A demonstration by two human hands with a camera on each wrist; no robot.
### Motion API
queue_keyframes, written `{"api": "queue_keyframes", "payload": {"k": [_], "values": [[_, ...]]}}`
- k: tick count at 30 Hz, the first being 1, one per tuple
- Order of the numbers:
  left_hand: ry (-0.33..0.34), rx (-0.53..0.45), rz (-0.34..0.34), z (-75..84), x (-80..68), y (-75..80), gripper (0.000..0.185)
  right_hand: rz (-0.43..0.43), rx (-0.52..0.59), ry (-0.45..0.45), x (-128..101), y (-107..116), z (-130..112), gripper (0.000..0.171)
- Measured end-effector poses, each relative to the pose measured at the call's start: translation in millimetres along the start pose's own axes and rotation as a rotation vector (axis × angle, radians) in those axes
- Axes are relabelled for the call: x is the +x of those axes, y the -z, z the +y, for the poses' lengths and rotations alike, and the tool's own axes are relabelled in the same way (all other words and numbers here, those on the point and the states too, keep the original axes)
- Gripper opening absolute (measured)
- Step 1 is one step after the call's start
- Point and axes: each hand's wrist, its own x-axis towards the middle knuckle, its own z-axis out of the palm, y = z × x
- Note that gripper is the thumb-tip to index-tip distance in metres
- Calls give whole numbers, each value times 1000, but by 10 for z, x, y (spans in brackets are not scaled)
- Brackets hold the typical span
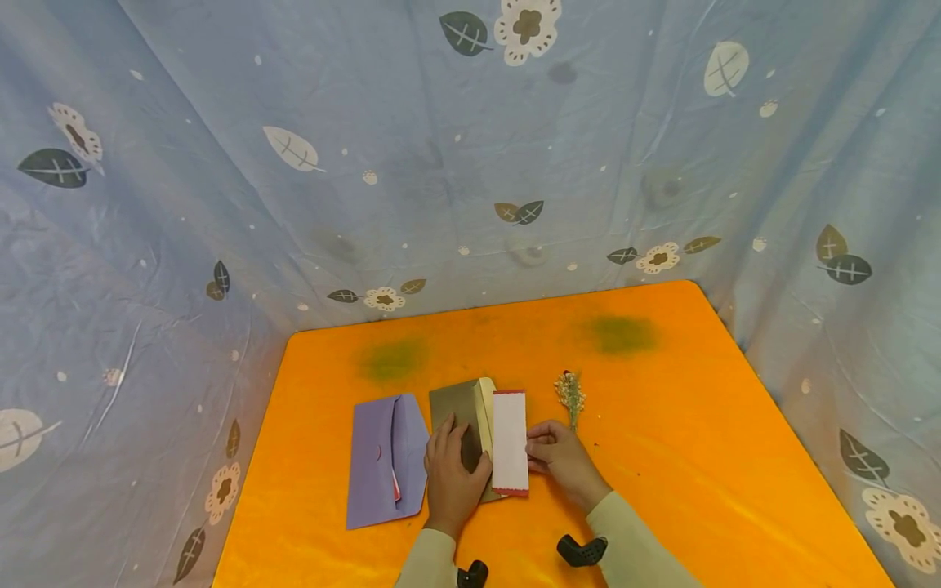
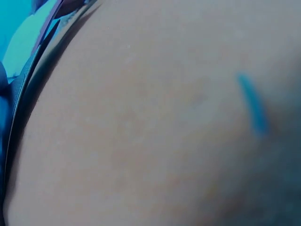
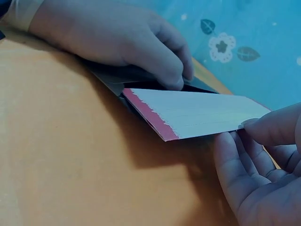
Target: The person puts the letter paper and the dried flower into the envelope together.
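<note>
A brown-olive envelope (image 1: 454, 398) lies on the orange tabletop, its pale flap toward the right. My left hand (image 1: 450, 483) rests on it with fingers spread, the thumb near the opening edge. A white card with red scalloped ends (image 1: 510, 441) lies along that opening and overlaps the flap. At the card's right long edge, my right hand (image 1: 564, 459) pinches it between thumb and fingers. From the right wrist view, the card (image 3: 197, 113) tilts at the envelope's mouth; how far it reaches inside is hidden. Blurred skin fills most of the left wrist view.
Left of the brown envelope lies a purple envelope (image 1: 367, 469), flap open, with a red-and-white piece showing inside. A small dried-flower bunch (image 1: 571, 396) lies beyond my right hand. Patterned blue curtains (image 1: 470, 163) surround the orange tabletop (image 1: 698, 457) at the back and sides.
</note>
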Motion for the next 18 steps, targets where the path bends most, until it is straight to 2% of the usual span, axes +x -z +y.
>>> {"api": "queue_keyframes", "payload": {"k": [7,18], "values": [[13,0,-12,-4,7,6,56,-16,-41,6,-3,-44,24,17],[16,-7,-11,21,12,12,57,-12,-25,-18,2,-73,20,17]]}}
